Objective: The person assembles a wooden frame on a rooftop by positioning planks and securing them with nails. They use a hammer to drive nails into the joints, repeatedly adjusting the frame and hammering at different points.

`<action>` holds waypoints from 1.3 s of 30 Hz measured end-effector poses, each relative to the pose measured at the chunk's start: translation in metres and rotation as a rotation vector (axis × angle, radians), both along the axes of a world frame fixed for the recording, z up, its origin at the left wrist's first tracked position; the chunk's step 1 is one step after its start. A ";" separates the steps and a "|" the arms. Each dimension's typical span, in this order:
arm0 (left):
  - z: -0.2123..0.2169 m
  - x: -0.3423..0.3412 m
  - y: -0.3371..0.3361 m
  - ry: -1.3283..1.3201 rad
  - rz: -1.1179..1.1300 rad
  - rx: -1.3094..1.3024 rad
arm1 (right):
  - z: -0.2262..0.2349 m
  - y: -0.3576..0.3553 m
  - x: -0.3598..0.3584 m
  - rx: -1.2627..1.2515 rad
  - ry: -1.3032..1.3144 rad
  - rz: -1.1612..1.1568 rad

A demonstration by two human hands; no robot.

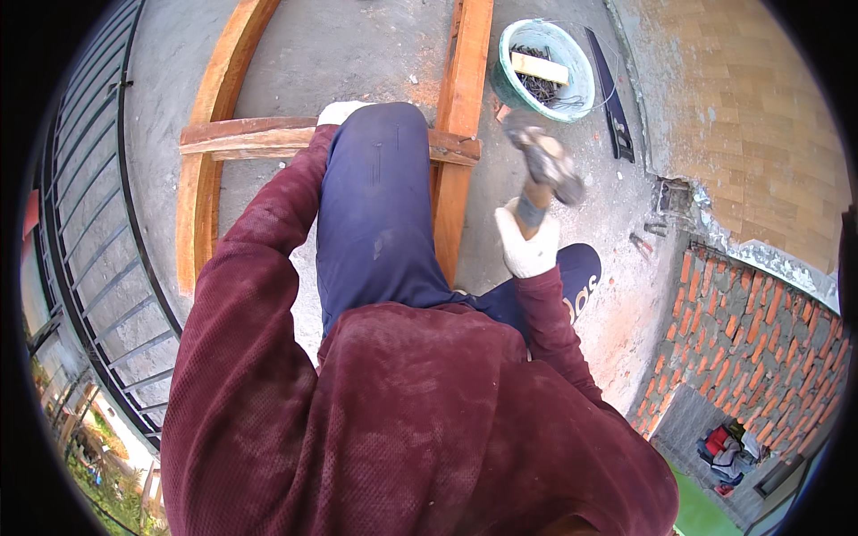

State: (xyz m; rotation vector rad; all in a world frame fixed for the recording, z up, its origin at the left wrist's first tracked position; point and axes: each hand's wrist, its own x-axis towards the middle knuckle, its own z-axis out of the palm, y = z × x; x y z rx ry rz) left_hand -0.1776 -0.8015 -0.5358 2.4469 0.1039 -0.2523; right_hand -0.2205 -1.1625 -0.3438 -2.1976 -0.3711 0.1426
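Observation:
My right hand [527,243], in a white glove, is closed around the handle of a hammer [550,161]. Its head is raised above the floor, right of the timber frame, and smeared by motion. My left hand [341,112], gloved too, is mostly hidden behind my bent knee, beside the short wooden crosspiece [250,138]. Its fingers do not show. That crosspiece lies across two long wooden beams, the left beam [204,210] and the right beam [465,80].
A green bucket [576,103] holding dark metal bits and a pale wood block stands at the far right. Beside it lies a handsaw [612,98]. Pliers [641,246] rest on the concrete near a brick wall [751,330]. A black metal railing [121,179] runs along the left.

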 end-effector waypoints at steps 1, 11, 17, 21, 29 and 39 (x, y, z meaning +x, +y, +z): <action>0.014 0.003 -0.004 0.029 -0.034 0.117 | -0.043 -0.019 0.000 -0.290 0.434 -0.074; -0.027 0.006 0.018 -0.041 -0.020 0.147 | 0.154 0.047 0.047 0.739 -0.211 0.217; -0.014 0.008 0.004 0.002 -0.062 0.186 | 0.013 -0.004 0.019 0.351 -0.170 0.097; 0.000 0.007 0.009 0.028 -0.053 0.184 | -0.031 -0.016 0.004 -0.053 0.695 -0.162; -0.085 -0.002 0.036 -0.096 0.064 0.120 | 0.156 0.042 0.056 0.871 -0.253 0.224; -0.036 0.001 0.015 -0.015 -0.036 0.275 | -0.040 -0.018 -0.008 0.125 0.812 -0.237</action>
